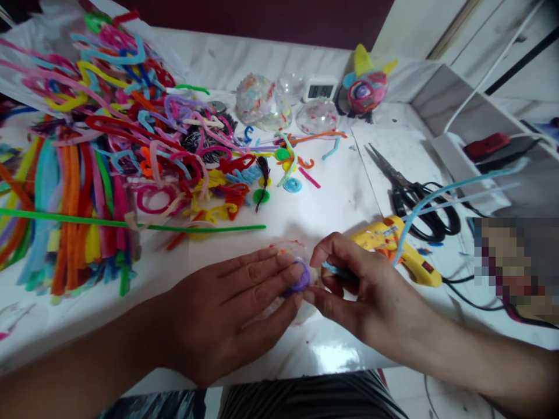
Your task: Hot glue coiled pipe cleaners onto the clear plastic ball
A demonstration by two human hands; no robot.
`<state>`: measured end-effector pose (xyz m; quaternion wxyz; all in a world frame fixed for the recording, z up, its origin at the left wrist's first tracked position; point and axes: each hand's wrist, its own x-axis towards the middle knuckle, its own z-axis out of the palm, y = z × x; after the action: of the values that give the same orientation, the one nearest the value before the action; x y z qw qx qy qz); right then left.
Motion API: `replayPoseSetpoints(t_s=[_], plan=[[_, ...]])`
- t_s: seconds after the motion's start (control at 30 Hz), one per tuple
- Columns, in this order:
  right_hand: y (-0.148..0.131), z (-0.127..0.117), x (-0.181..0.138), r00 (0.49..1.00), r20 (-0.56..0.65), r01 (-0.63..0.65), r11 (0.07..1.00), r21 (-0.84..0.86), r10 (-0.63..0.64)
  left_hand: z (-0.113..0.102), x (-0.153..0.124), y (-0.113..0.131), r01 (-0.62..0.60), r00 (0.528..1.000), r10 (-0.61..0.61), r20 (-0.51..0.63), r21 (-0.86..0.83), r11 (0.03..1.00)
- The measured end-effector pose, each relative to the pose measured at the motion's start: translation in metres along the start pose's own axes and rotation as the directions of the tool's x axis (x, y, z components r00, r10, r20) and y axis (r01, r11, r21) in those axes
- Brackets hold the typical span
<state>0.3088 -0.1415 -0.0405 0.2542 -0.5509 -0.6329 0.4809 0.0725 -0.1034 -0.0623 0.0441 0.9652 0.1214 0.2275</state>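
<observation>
My left hand [227, 308] lies over a clear plastic ball [301, 317] at the table's front edge, fingers pressed on a purple pipe-cleaner coil [300, 279] on the ball. My right hand [362, 291] is closed in a pinch on a light blue pipe cleaner [437, 195], whose free end arcs up and to the right; its near end meets the purple coil. Most of the ball is hidden beneath both hands.
A big heap of coloured pipe cleaners [100, 151] fills the left. A yellow glue gun [397, 247] and black scissors [419, 201] lie right of my hands. Clear balls [262, 105], a small clock [319, 89], a decorated ball [364, 87] stand at the back. A long green pipe cleaner [131, 223] crosses the table.
</observation>
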Motion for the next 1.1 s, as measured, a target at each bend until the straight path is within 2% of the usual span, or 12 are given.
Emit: replayPoseSetpoints(t_s=[0.13, 0.3, 0.43, 0.5, 0.6, 0.73, 0.9, 1.1], plan=[[0.001, -0.003, -0.001, 0.999, 0.049, 0.015, 1.000, -0.009, -0.014, -0.003, 0.000, -0.002, -0.045, 0.998, 0.043, 0.036, 0.042, 0.998], [-0.006, -0.020, -0.004, 0.994, 0.083, 0.088, 0.981, -0.171, -0.074, -0.007, 0.002, -0.003, -0.060, 0.996, 0.057, 0.068, 0.044, 0.997], [-0.014, -0.037, -0.007, 0.978, 0.066, 0.211, 0.941, -0.264, -0.200, -0.009, 0.003, -0.004, -0.073, 0.994, 0.072, 0.083, 0.012, 0.997], [-0.016, -0.043, -0.008, 0.952, 0.059, 0.303, 0.899, -0.315, -0.301, -0.009, 0.003, -0.004, -0.088, 0.992, 0.088, 0.086, 0.005, 0.996], [-0.016, -0.047, -0.009, 0.906, 0.114, 0.419, 0.822, -0.386, -0.408, -0.009, 0.003, -0.005, -0.093, 0.991, 0.091, 0.102, 0.020, 0.995], [-0.012, -0.043, -0.012, 0.894, 0.219, 0.447, 0.808, -0.384, -0.390, -0.010, 0.004, -0.004, -0.100, 0.991, 0.096, 0.098, 0.033, 0.994], [-0.004, -0.037, -0.013, 0.864, 0.221, 0.503, 0.752, -0.426, -0.453, -0.009, 0.004, -0.005, -0.122, 0.985, 0.119, 0.122, 0.018, 0.992], [-0.003, -0.033, -0.012, 0.859, 0.290, 0.508, 0.775, -0.376, -0.423, -0.003, 0.003, -0.004, -0.104, 0.995, 0.104, 0.009, 0.019, 0.994]])
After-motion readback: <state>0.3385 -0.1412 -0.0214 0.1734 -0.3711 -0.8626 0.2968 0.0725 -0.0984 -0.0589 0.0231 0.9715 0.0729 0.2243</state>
